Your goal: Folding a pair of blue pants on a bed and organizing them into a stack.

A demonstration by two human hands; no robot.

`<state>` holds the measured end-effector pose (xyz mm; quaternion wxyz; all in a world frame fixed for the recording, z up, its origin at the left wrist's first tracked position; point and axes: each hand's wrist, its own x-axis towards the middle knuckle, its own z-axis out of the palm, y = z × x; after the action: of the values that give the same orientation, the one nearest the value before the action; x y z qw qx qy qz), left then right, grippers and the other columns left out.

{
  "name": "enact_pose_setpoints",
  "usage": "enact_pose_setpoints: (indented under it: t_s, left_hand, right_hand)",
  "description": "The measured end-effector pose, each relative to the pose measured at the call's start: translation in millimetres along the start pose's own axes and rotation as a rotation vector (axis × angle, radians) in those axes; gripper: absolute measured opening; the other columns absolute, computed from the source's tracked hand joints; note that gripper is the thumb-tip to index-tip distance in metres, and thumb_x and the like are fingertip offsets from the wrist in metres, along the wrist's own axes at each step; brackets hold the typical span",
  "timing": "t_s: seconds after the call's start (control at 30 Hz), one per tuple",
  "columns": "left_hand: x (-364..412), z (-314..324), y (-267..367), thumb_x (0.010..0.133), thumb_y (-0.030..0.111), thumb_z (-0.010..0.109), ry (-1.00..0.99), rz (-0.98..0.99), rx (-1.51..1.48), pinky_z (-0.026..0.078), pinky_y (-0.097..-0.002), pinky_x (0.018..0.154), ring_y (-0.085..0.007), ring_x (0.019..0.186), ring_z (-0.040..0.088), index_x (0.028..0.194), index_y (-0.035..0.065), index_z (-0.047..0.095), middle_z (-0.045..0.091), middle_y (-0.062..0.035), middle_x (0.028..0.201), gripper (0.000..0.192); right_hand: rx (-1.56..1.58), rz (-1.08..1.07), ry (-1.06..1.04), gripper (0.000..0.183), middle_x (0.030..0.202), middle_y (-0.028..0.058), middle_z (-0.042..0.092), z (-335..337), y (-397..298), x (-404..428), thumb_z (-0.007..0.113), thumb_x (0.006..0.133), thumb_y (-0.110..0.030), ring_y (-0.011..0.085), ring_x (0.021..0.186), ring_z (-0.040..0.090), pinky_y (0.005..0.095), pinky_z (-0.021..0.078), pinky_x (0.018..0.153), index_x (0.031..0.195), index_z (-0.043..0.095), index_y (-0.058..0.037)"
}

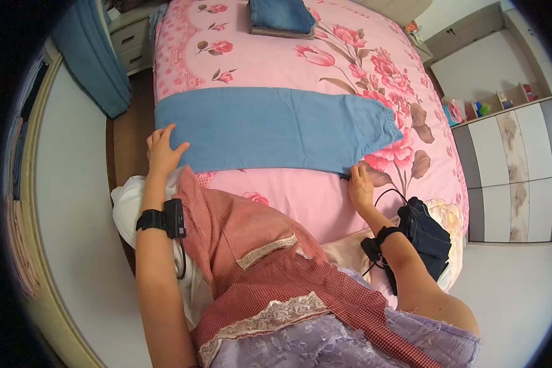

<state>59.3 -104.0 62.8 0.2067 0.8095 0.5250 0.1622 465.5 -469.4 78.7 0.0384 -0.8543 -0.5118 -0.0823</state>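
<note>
Light blue trousers [257, 131] lie folded lengthwise across a bed, with the elastic waistband to the right and the leg ends to the left. My left hand [162, 149] rests at the near corner of the leg ends, fingers spread, thumb on the cloth. At the near edge, by the seat of the trousers, my right hand [361, 186] has its fingers closed on the fabric. A small dark bit shows beside those fingertips; what it is cannot be made out.
The bed has a pink floral cover [267, 60]. Folded dark blue jeans [283, 18] lie in a stack at the far side. Black cloth [423, 244] lies near my right forearm, white cloth [129, 202] by my left. A blue curtain [92, 55] hangs left; a cabinet [515, 170] stands right.
</note>
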Motion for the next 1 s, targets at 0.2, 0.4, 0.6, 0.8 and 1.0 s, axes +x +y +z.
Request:
enact_pose_setpoints:
  t_s: [0.2, 0.4, 0.6, 0.8, 1.0]
  left_hand:
    - [-1, -1, 6, 0.072, 0.035, 0.075, -0.022, -0.013, 0.007, 0.034, -0.0463, 0.104, -0.0303, 0.128, 0.034, 0.132, 0.0173, 0.049, 0.044, -0.0109, 0.132, 0.068]
    - [0, -1, 6, 0.072, 0.034, 0.075, -0.033, -0.02, 0.004, 0.033, -0.0464, 0.104, -0.0304, 0.128, 0.034, 0.132, 0.0171, 0.05, 0.045, -0.0108, 0.132, 0.067]
    - [-1, -5, 8, 0.073, 0.033, 0.075, 0.009, 0.018, 0.027, 0.034, -0.0454, 0.103, -0.0298, 0.125, 0.037, 0.129, 0.0149, 0.053, 0.047, -0.0107, 0.128, 0.062]
    - [-3, -5, 35, 0.075, 0.028, 0.072, 0.166, 0.332, 0.105, 0.032, -0.045, 0.103, -0.0288, 0.122, 0.04, 0.123, 0.0122, 0.057, 0.051, -0.0093, 0.124, 0.053]
    - [-10, -8, 52, 0.065, 0.032, 0.08, 0.02, 0.449, 0.142, 0.032, -0.0454, 0.105, -0.0321, 0.123, 0.038, 0.126, 0.0149, 0.056, 0.049, -0.0094, 0.129, 0.067]
  right_hand:
    - [0.02, -0.084, -0.022, 0.023, 0.095, 0.0171, 0.05, 4, 7, -5, 0.055, 0.08, -0.005, 0.0351, 0.088, 0.055, 0.0437, 0.0486, 0.074, 0.101, 0.046, -0.0031]
    - [0.032, -0.166, -0.075, 0.022, 0.094, 0.018, 0.05, -2, 12, -4, 0.056, 0.078, -0.005, 0.0353, 0.088, 0.055, 0.044, 0.0485, 0.074, 0.097, 0.046, -0.0024]
    - [0.075, -0.156, -0.097, 0.019, 0.092, 0.016, 0.051, -2, 13, -4, 0.056, 0.077, -0.005, 0.0349, 0.09, 0.054, 0.0446, 0.0483, 0.074, 0.094, 0.05, -0.0034]
    - [0.099, -0.114, -0.036, 0.015, 0.09, 0.0144, 0.051, -17, 4, 35, 0.055, 0.075, -0.004, 0.0339, 0.093, 0.052, 0.0448, 0.0452, 0.083, 0.089, 0.054, -0.0036]
    - [0.233, 0.014, 0.175, 0.036, 0.124, 0.0152, 0.052, 6, 6, 106, 0.057, 0.086, -0.019, 0.0353, 0.117, 0.047, 0.0458, 0.0403, 0.096, 0.12, 0.053, -0.0082]
